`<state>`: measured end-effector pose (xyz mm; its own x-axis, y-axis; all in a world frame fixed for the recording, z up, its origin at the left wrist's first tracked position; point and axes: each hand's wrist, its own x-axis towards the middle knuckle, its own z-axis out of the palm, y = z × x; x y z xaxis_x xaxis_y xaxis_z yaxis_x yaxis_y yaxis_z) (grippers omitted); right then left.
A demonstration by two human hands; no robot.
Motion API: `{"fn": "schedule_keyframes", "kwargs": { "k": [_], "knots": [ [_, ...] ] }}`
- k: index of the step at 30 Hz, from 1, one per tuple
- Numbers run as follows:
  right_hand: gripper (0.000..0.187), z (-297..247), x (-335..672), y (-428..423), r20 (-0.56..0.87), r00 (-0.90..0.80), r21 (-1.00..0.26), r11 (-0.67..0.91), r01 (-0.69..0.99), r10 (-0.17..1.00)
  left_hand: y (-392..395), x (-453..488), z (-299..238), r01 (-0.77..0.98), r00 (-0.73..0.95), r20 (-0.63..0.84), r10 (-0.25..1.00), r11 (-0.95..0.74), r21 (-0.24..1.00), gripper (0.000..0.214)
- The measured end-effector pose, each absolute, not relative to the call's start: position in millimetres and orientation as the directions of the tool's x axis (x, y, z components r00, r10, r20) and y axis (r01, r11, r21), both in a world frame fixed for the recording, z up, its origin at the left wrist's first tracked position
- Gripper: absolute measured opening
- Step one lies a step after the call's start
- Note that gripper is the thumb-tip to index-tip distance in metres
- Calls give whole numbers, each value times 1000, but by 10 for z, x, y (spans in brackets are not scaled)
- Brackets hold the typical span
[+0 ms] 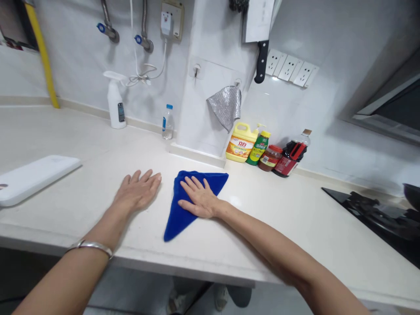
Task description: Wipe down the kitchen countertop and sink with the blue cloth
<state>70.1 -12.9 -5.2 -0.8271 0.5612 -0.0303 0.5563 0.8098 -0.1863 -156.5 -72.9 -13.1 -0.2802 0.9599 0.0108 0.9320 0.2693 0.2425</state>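
Note:
A blue cloth (179,221), folded into a triangle, lies on the white countertop (262,210). My right hand (201,197) rests flat on top of it with the fingers spread, pressing rather than gripping. To the left of the cloth, my left hand (139,188) lies palm down on the bare counter, its fingers stretched out and apart from the cloth. A silver bangle (90,246) circles my left wrist.
Left is a white board-like slab (39,177). Along the wall stand a spray bottle (115,105), a water bottle (168,123), a yellow detergent jug (241,144) and several condiments. A black stove (377,214) sits right; a cleaver (259,39) hangs above.

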Motion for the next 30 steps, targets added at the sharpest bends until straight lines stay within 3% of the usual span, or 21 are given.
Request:
{"fn": "schedule_keyframes", "kwargs": {
  "k": [7, 19, 22, 30],
  "knots": [
    [81, 42, 1296, -693, -52, -920, -196, 899, 391, 389, -670, -1661, -220, 959, -244, 44, 969, 235, 160, 67],
    [75, 50, 2657, -900, -76, -945, -330, 887, 324, 317, -617, -1730, -269, 949, -264, 87, 960, 243, 200, 62],
    [71, 39, 2894, -719, -95, -931, -345, 865, 364, 354, -627, -1724, -268, 948, -266, 92, 960, 243, 206, 62],
    [65, -137, 2733, -201, -40, -739, -179, 723, 667, 672, -659, -1627, -227, 950, -282, 35, 959, 274, 152, 65]
  ]
}}
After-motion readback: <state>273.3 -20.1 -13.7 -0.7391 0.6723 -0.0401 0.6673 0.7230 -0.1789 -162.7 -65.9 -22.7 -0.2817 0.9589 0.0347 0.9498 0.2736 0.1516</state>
